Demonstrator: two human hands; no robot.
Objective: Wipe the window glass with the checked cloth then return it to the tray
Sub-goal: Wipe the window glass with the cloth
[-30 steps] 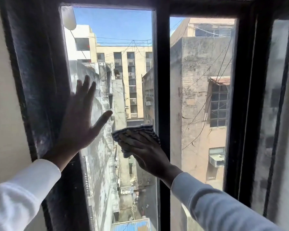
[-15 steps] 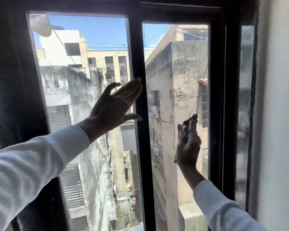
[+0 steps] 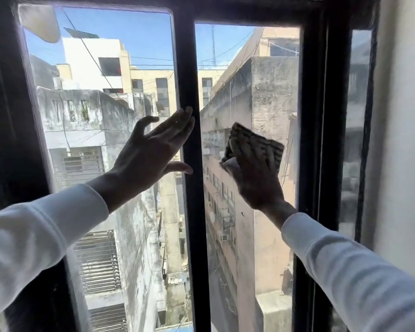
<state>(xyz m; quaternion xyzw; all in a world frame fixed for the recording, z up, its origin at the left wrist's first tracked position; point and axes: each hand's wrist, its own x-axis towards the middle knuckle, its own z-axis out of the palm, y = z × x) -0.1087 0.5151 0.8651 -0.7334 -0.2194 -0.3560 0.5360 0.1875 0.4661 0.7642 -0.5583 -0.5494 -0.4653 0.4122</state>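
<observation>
Hands raised: right hand (image 3: pixel 256 178) flat on checked cloth (image 3: pixel 254 144).

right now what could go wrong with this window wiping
1. The checked cloth is only pressed flat under the right hand, so it may slip off the right pane.
2. The bare left hand rests across the left pane and centre bar, and could smear the glass.

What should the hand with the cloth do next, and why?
Probably slide the cloth down the right pane. The right hand presses it flat at mid-height, the left hand braces on the middle bar, and the glass below looks smudged. No tray is in view.
</observation>
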